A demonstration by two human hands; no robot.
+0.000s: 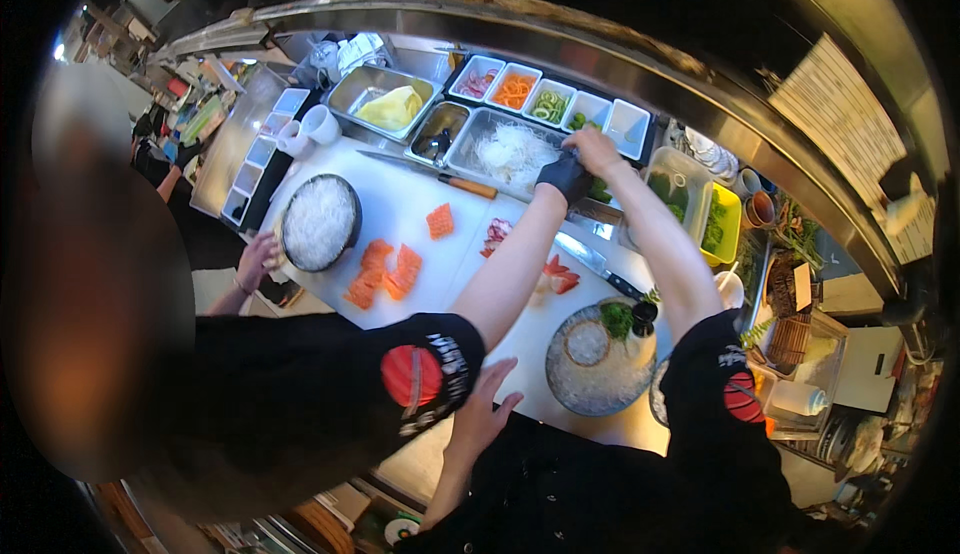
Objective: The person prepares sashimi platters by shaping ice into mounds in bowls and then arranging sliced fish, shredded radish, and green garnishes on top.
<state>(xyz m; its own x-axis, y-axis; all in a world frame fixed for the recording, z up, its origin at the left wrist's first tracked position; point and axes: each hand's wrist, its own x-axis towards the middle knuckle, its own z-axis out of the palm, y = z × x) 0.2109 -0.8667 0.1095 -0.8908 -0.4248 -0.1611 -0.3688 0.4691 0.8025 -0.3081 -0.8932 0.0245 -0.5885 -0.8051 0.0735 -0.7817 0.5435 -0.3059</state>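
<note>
My left hand is held low at the near edge of the white cutting board, fingers apart and holding nothing. My right hand reaches over the garnish containers, its fingers bent beside a co-worker's black-gloved hand; whether it grips anything is hidden. Just behind it is a white tub with green pieces. Shredded white garnish fills a steel pan to its left. Before me stands a round grey plate bearing a small ring, curly greens and a small dark vessel.
A co-worker's other hand is by a bowl of ice. Orange fish slices and red-white seafood pieces lie on the board. A black-handled knife and a wooden-handled knife lie there too. The co-worker's arm crosses before me.
</note>
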